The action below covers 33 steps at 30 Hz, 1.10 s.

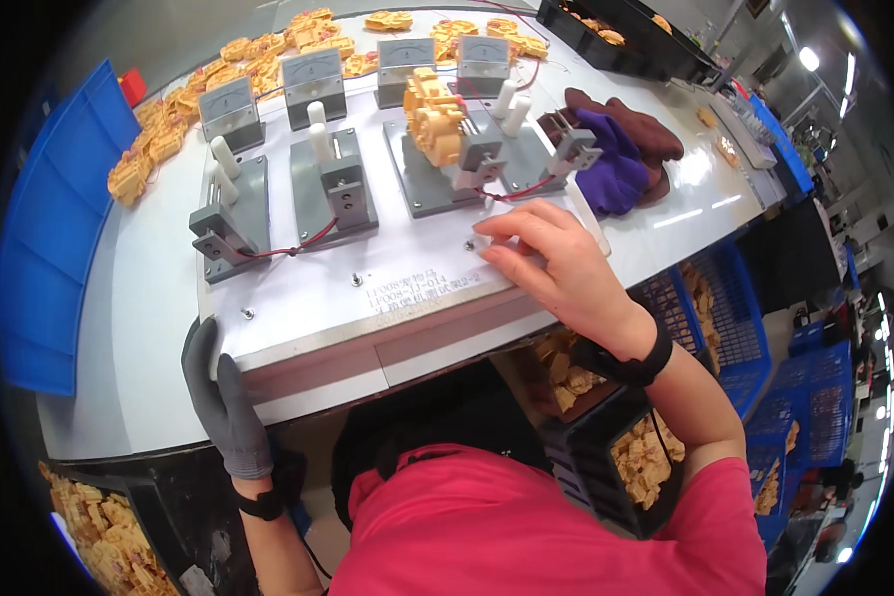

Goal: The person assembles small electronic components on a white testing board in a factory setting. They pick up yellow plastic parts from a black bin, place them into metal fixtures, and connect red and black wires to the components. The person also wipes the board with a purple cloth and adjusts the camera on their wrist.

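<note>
My right hand (571, 273) is bare and hovers over the front of a white-topped board (308, 308). Its thumb and index finger are loosely bent with a gap between them, beside a small metal toggle switch (470, 244). My left hand (226, 407), in a grey glove, rests at the board's front left corner, thumb and fingers apart. A yellow plastic geared part (434, 119) stands upright on one grey test fixture (417, 179). Two further grey fixtures, a left one (253, 204) and a middle one (308, 179), carry white posts and no yellow part.
Analog meters (313, 79) line the board's back, with yellow parts (184, 109) heaped behind. A blue bin (55, 228) stands left; purple and brown cloths (616, 164) lie right. Red wires (298, 248) join fixtures. Crates of yellow parts (646, 462) sit below the table.
</note>
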Each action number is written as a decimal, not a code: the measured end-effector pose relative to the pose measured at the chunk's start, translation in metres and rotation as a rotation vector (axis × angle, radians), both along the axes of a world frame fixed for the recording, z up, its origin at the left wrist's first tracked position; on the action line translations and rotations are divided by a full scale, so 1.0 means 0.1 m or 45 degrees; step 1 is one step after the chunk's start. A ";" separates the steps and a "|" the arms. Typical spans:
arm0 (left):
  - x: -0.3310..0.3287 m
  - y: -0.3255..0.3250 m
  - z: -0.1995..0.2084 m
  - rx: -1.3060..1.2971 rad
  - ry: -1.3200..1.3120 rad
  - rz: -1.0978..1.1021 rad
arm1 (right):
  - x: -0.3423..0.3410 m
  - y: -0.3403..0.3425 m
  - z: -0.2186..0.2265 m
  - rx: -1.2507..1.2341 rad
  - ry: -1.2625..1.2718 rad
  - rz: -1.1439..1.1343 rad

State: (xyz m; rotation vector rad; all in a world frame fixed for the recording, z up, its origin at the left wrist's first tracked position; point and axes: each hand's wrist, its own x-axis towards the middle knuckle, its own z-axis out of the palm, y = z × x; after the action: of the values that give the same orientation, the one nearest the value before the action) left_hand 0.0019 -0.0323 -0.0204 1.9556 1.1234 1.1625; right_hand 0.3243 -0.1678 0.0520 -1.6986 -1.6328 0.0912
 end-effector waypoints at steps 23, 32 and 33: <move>-0.06 -0.03 -0.10 0.049 0.087 0.000 | 0.01 0.21 -0.01 -0.296 0.084 -0.022; -0.06 -0.05 -0.07 0.035 0.014 0.012 | 0.02 0.26 -0.03 -0.270 -0.006 -0.009; 0.01 -0.08 -0.06 0.040 -0.033 0.013 | 0.09 0.21 0.01 -0.266 -0.071 -0.009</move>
State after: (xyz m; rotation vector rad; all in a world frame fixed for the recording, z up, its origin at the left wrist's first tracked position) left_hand 0.0032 -0.0401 -0.0262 1.9555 1.1090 1.2139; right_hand 0.3334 -0.1465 0.0526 -1.8778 -1.7073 0.2194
